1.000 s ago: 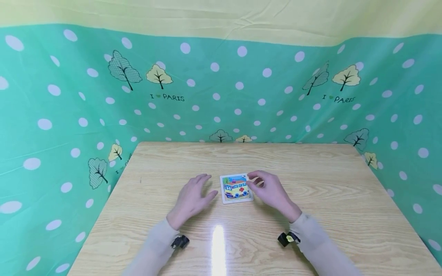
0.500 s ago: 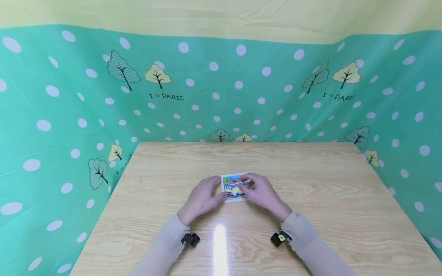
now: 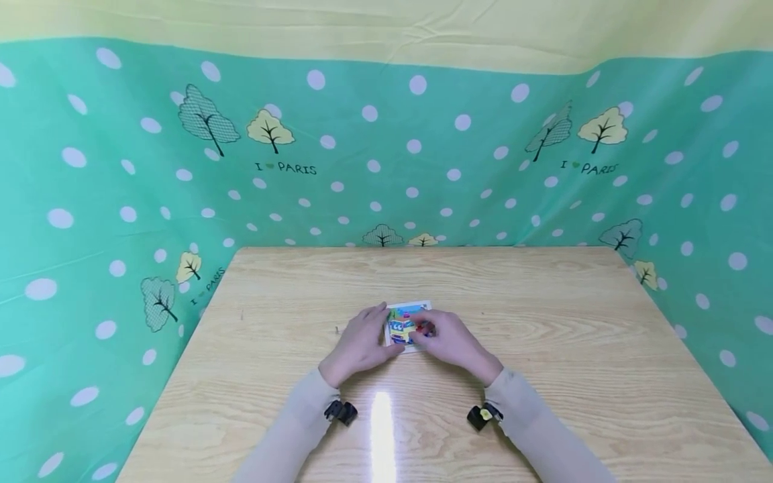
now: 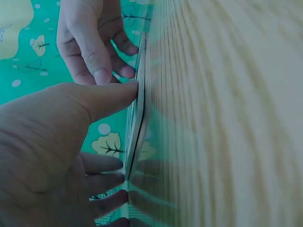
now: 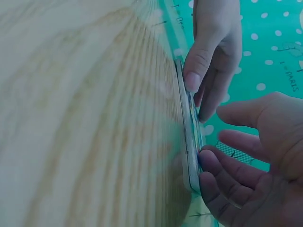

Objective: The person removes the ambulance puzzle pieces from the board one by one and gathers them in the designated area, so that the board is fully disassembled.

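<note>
A small square picture board [image 3: 400, 331] with a white border lies flat on the wooden table. Its print shows a yellow vehicle against bright colours. My left hand [image 3: 357, 343] holds its left side, the thumb over the near edge and the straight fingers along the far left. From the right, my right hand [image 3: 454, 343] reaches over the picture and hides much of that side. In the right wrist view, bent fingertips [image 5: 204, 163] meet the board's surface while the thumb stays apart from it. A patch of dark red and blue shows between thumb and index finger.
The light wooden table [image 3: 543, 302] extends around the hands, with a bright light reflection [image 3: 382, 436] in front. A green dotted cloth [image 3: 338, 161] hangs behind and along both sides. Each wrist carries a small black camera [image 3: 342, 411].
My left hand has moved right from the bare table onto the board's left edge. My right hand has shifted left, further over the picture, covering more of it. The board stays nearly in place.
</note>
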A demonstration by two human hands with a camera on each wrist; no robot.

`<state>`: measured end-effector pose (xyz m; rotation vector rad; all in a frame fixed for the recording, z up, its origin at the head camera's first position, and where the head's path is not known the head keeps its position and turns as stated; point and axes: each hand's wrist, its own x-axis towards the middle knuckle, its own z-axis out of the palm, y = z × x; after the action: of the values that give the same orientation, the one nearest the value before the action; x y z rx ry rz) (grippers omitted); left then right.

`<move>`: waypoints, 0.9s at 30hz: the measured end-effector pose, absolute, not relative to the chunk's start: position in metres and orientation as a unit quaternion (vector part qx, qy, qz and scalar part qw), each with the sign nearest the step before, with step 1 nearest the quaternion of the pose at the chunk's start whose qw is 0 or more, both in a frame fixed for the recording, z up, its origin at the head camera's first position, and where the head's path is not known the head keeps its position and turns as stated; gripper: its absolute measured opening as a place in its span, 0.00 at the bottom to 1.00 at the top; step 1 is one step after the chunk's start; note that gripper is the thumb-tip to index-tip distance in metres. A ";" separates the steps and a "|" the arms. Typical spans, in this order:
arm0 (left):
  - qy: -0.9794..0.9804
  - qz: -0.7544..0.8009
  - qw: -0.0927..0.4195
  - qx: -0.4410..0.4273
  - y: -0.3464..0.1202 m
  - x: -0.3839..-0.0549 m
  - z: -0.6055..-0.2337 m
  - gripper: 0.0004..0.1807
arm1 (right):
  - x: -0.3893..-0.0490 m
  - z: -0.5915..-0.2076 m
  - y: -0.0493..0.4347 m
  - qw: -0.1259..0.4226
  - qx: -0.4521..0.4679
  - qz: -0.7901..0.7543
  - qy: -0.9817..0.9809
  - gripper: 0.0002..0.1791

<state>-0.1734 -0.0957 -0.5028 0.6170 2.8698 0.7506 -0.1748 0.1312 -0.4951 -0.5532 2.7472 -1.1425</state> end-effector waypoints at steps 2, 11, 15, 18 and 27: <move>0.948 0.241 0.060 0.198 -0.097 -0.174 -0.503 0.52 | -0.175 -0.494 0.130 0.061 -0.194 -0.366 0.908 0.19; 0.948 0.233 0.072 0.205 -0.103 -0.177 -0.497 0.53 | -0.183 -0.489 0.120 0.065 -0.201 -0.353 0.911 0.16; 0.944 0.240 0.081 0.210 -0.104 -0.178 -0.498 0.53 | -0.191 -0.490 0.113 0.048 -0.196 -0.337 0.920 0.13; 0.942 0.242 0.083 0.216 -0.104 -0.179 -0.499 0.52 | -0.198 -0.491 0.110 0.038 -0.193 -0.324 0.925 0.13; 0.941 0.244 0.094 0.214 -0.104 -0.178 -0.497 0.52 | -0.213 -0.493 0.103 0.067 -0.196 -0.287 0.935 0.16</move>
<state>-0.1776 -0.1035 -0.4967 0.6358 2.7926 0.7232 -0.2128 0.1033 -0.4929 -0.5918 2.8189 -0.8663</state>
